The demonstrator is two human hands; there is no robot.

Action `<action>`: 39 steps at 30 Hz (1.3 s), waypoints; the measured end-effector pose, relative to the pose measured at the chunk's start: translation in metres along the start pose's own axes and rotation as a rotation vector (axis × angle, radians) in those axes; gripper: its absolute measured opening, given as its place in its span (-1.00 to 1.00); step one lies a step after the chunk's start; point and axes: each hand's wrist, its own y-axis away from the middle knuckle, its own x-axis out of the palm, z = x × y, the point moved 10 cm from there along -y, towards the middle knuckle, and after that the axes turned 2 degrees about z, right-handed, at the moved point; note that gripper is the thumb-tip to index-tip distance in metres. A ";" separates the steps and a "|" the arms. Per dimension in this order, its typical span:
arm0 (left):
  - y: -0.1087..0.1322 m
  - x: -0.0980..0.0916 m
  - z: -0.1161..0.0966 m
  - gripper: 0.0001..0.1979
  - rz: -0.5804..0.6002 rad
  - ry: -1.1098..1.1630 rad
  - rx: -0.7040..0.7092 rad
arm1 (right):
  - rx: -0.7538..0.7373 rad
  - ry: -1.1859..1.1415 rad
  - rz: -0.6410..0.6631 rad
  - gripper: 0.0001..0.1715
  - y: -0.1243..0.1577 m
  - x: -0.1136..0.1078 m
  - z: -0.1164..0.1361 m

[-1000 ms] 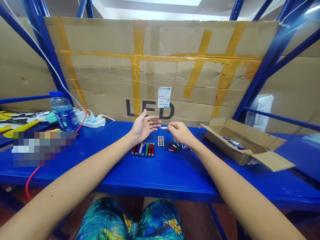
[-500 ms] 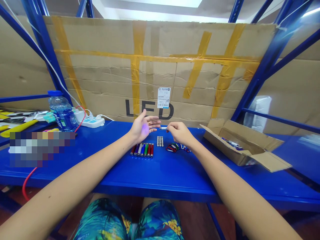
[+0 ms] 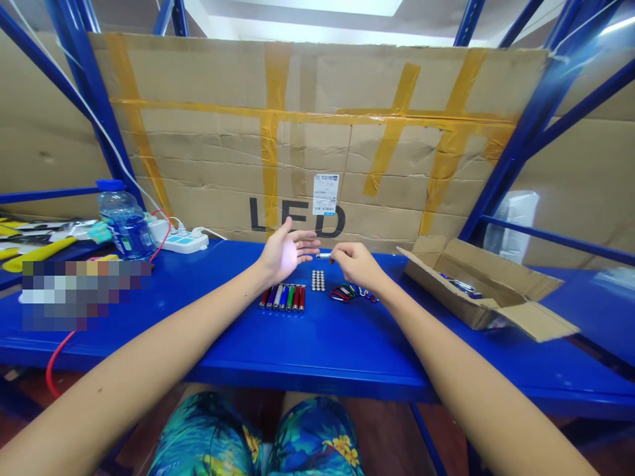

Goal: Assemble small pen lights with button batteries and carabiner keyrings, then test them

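My right hand [image 3: 355,263] pinches a small silver flashlight [image 3: 323,256], its lit end pointing left. The pale pinkish-white light falls on the palm of my left hand [image 3: 284,254], which is held up with its fingers stretched out and nothing in it. Below my left hand, a row of several small flashlights [image 3: 282,299] in red, blue, silver and green lies on the blue table [image 3: 297,350]. Just right of them, button cells [image 3: 318,280] stand in a small grid. Coloured carabiners [image 3: 353,293] lie in a bunch under my right hand.
An open cardboard box [image 3: 476,301] with more items inside sits at the right. To the left are a blue-capped bottle [image 3: 124,221], a white power strip [image 3: 183,240] and yellow-handled tools [image 3: 44,251]. A large cardboard sheet [image 3: 208,152] stands behind the table.
The light on my left palm has turned from purple to pale pinkish-white. Both hands stay in nearly the same place.
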 end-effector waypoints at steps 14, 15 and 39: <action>0.001 0.001 0.003 -0.34 -0.021 0.050 -0.028 | 0.007 0.014 0.018 -0.72 0.000 0.002 -0.002; 0.001 0.001 0.003 -0.34 -0.020 0.048 -0.026 | 0.006 0.021 0.017 -0.72 0.000 0.002 -0.002; 0.001 0.000 0.004 -0.35 -0.006 0.079 -0.046 | 0.075 0.076 -0.044 -0.62 -0.002 -0.006 -0.009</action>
